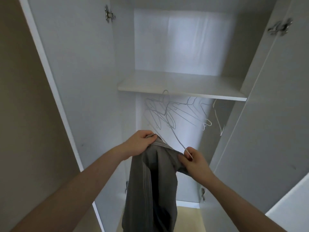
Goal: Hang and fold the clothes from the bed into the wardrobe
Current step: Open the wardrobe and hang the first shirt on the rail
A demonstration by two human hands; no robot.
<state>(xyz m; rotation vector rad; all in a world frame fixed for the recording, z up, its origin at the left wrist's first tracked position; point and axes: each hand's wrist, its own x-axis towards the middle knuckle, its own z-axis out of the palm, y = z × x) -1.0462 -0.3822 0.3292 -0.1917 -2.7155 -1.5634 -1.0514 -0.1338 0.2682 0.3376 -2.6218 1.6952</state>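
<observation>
A: Setting? An open white wardrobe [93, 81], both doors swung wide, pale floor at its foot, viewed from a head camera.

B: Nearest elements?

A: Two bare forearms reach in. The left hand [140, 142] is closed on the striped band of a grey garment [150, 190]; the right hand [194, 159] pinches both the cloth's other edge and the arm of a wire hanger [177, 138]. The hands stand apart, the cloth stretched between them and hanging down toward the floor, in front of the wardrobe's lower bay.

B: Handling?

A: Soft, limp, light, judging by its drape; it will sag and slide wherever unsupported. Best held at the firmer band, as shown. The hanger looks thin and springy; grip near its shoulder, not its hook.

B: Beyond?

A: Spare hangers [160, 113] in a tangled cluster under the shelf [180, 91]; snagging seems likely. Whether the held hanger's hook sits on a rail cannot be told. The upper bay holds nothing visible.
</observation>
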